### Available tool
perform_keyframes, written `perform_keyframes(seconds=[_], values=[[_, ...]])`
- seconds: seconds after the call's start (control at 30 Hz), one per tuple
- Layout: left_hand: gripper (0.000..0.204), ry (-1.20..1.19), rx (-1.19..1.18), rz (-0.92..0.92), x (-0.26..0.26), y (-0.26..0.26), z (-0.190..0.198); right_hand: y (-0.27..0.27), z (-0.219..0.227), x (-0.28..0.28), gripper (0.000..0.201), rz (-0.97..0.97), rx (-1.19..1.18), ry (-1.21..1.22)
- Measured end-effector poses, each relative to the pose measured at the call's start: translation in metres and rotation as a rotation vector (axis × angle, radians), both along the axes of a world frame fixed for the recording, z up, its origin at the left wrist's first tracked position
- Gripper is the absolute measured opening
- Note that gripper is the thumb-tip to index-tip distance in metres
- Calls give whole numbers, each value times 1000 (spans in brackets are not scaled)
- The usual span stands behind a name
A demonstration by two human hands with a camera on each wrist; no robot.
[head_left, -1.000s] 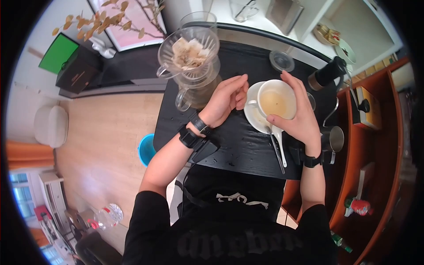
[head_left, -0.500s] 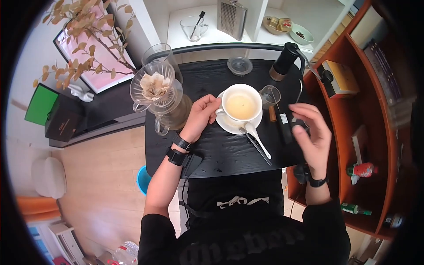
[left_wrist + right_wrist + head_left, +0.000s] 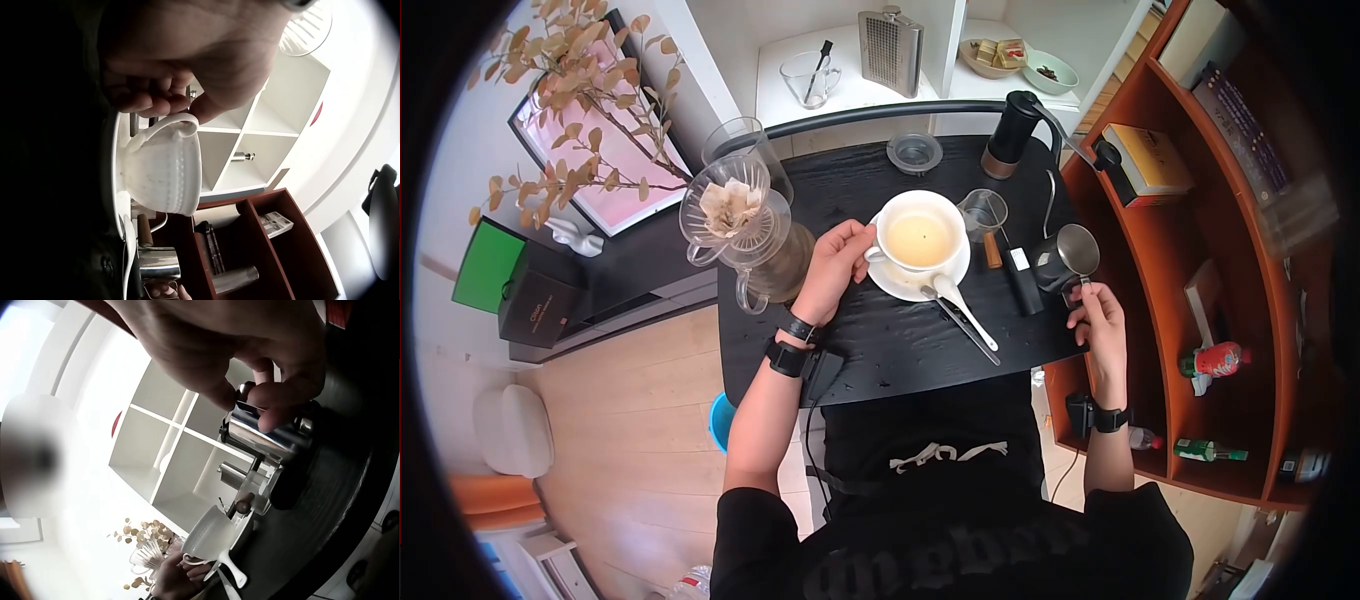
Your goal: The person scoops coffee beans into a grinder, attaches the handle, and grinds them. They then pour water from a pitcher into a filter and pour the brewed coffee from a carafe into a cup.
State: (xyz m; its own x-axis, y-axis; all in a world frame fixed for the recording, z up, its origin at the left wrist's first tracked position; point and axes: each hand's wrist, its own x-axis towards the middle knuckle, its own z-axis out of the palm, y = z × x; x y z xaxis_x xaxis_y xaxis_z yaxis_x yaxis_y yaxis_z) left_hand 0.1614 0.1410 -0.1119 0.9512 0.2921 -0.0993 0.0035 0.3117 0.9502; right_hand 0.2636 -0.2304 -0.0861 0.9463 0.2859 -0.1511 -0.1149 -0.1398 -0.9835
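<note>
A white cup [image 3: 921, 232] of pale yellow liquid stands on a white saucer [image 3: 887, 286]. My left hand [image 3: 833, 270] pinches the cup's looped handle [image 3: 167, 123] between thumb and curled fingers. Across the saucer's near rim lie a white ceramic spoon [image 3: 972, 313] and a slim metal utensil [image 3: 977, 338]. On the right, my right hand [image 3: 1102, 328] grips the handle of a shiny metal pitcher [image 3: 1080, 250]; in the right wrist view, thumb and fingers close around the top of that handle, hiding part of the pitcher [image 3: 253, 434].
A glass dripper [image 3: 725, 212] with a used paper filter tops a carafe at left. Between cup and pitcher are a small glass [image 3: 983, 213], a wooden handle [image 3: 992, 250] and a black device [image 3: 1023, 285]. A black hand grinder [image 3: 1008, 135] stands behind; brown shelves border the right.
My right hand has left the cup's right side and moved right to the pitcher's handle. The left hand has gone from beside the cup to its handle. The view has shifted.
</note>
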Motion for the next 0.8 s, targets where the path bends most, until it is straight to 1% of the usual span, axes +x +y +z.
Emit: perform_keyframes(seconds=[0.03, 0.17, 0.33, 0.37, 0.5, 0.6, 0.63, 0.77, 0.8], values=[[25, -2, -4, -3, 0, 1, 0, 7, 8, -5, 25, -10, 15, 41], [27, 2, 23, -23, 0, 2, -1, -2, -9, 2, 26, -33, 169, 45], [27, 5, 49, -9, -1, -1, 4, -6, 4, 7, 27, -109, 291, 96], [27, 21, 35, -6, -1, -2, 5, -6, 9, 6, 26, -134, 273, 66], [28, 7, 44, -16, 0, 0, 1, -10, 29, 8, 22, -87, 184, -51], [28, 10, 84, -22, -1, 1, 2, -2, 45, 3, 20, 3, 155, -120], [30, 14, 85, -21, -2, -1, 7, 3, 55, -1, 24, 22, 92, -121], [32, 20, 61, -19, -2, -2, 9, 15, 80, -10, 22, 198, -199, -183], [32, 21, 56, -23, -2, -2, 10, 19, 82, -10, 21, 229, -210, -261]])
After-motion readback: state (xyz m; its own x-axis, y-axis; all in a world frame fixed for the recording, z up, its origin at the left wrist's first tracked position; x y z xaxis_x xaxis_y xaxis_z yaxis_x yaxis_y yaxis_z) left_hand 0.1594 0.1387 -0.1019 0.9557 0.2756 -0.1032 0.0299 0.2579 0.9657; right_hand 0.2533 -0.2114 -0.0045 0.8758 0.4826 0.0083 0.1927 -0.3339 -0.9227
